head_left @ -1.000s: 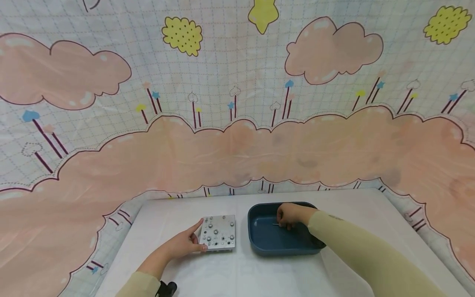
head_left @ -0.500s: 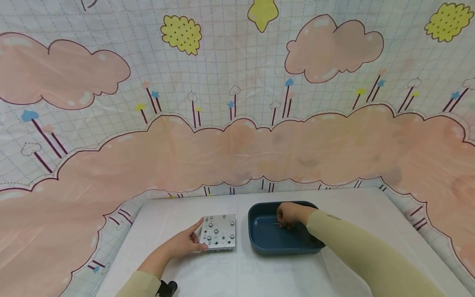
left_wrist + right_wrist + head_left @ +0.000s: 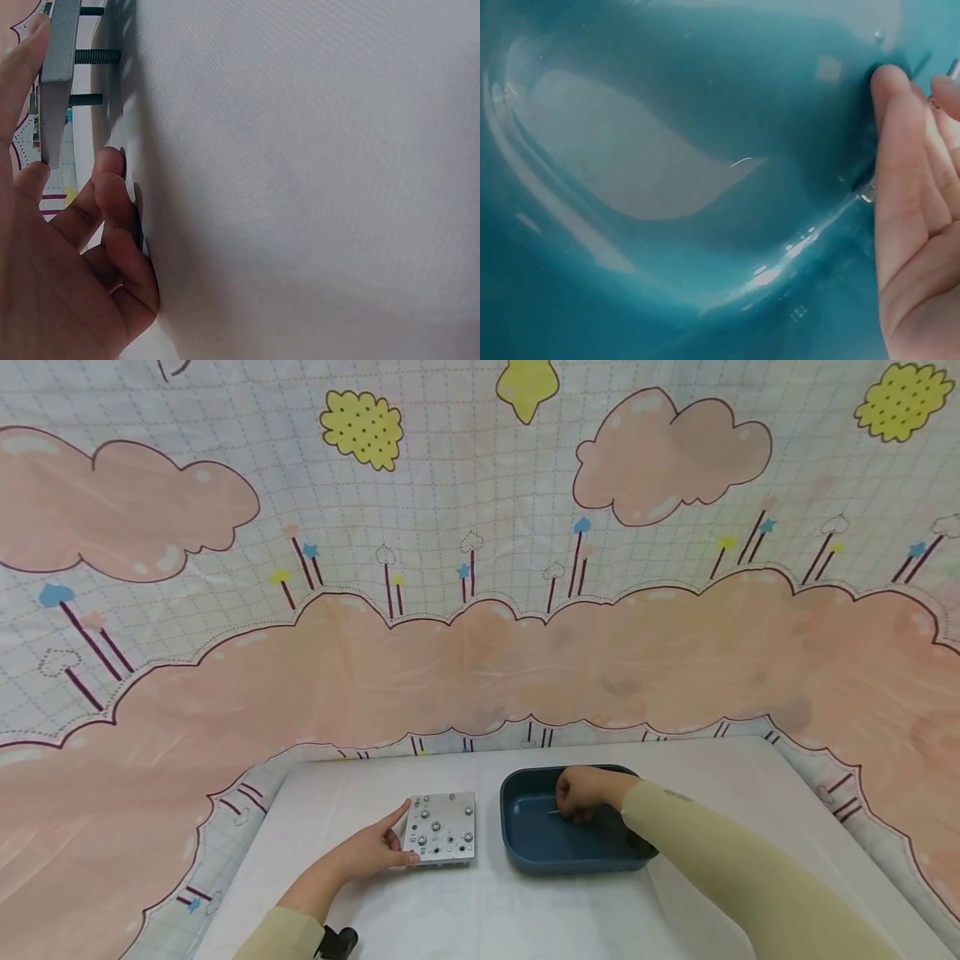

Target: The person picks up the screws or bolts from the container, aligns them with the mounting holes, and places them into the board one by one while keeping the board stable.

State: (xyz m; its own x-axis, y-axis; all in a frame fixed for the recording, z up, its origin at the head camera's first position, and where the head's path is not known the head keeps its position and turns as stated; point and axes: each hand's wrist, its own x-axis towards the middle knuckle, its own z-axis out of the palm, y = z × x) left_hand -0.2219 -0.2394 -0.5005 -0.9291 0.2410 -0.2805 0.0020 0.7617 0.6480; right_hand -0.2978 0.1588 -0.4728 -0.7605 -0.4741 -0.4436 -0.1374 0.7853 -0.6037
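A square silver metal plate (image 3: 444, 820), with several bolt heads and holes on top, sits on the white table. My left hand (image 3: 369, 850) holds it by its left side, index finger at the far corner and thumb at the near one. In the left wrist view, threaded bolts (image 3: 97, 57) stick out from the plate's underside. Inside the blue bin, my right hand (image 3: 583, 790) pinches a thin silver metal pin (image 3: 554, 812), whose tip points left. In the right wrist view, the fingers hide most of it, and another small metal piece (image 3: 866, 193) shows beside the hand.
The blue bin (image 3: 577, 866) stands right of the plate with a narrow gap between them. White cloth covers the table (image 3: 420, 918), and a printed curtain (image 3: 480, 677) hangs behind it. A black device (image 3: 337, 943) is on the left wrist.
The right hand shifts very slightly left inside the bin, and the pin's angle changes a little. My left hand and the plate stay where they were.
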